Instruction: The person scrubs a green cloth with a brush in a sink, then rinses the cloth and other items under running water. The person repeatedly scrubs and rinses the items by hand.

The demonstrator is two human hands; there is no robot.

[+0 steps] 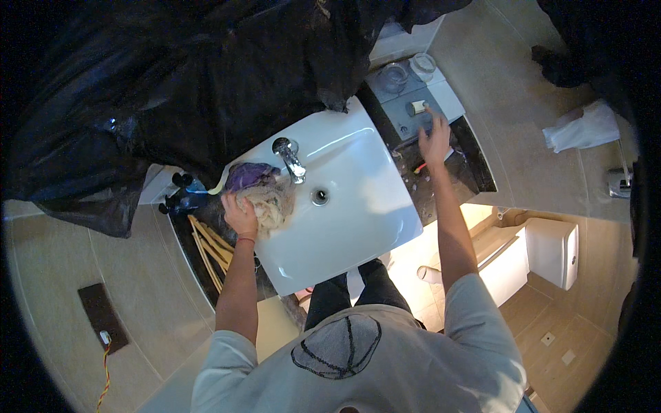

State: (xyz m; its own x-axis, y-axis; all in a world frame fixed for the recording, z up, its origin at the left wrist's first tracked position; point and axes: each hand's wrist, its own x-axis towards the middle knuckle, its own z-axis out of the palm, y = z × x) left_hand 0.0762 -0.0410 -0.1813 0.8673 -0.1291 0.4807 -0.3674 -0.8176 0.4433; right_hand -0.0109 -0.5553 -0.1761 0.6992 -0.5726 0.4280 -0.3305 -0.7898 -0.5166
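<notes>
My left hand (241,216) rests on the near left side of a bundle of wet-looking beige cloth (272,206), with purple cloth (251,175) beside it, on the left part of a white washbasin (356,217). Whether its fingers grip the cloth cannot be told. A chrome faucet (290,161) stands right of the bundle, near the drain (319,196). My right hand (436,138) reaches over the dark counter on the right, fingers apart. One fingertip is at or just beside a small white cylindrical container (417,107) lying on a grey box (405,114).
Two round glass-like containers (393,77) stand at the back right. A toothbrush (421,168) lies on the dark counter (421,191). Wooden sticks (211,253) lie at left. Dark plastic-like sheeting (170,93) hangs behind the basin. A toilet (547,253) is at lower right.
</notes>
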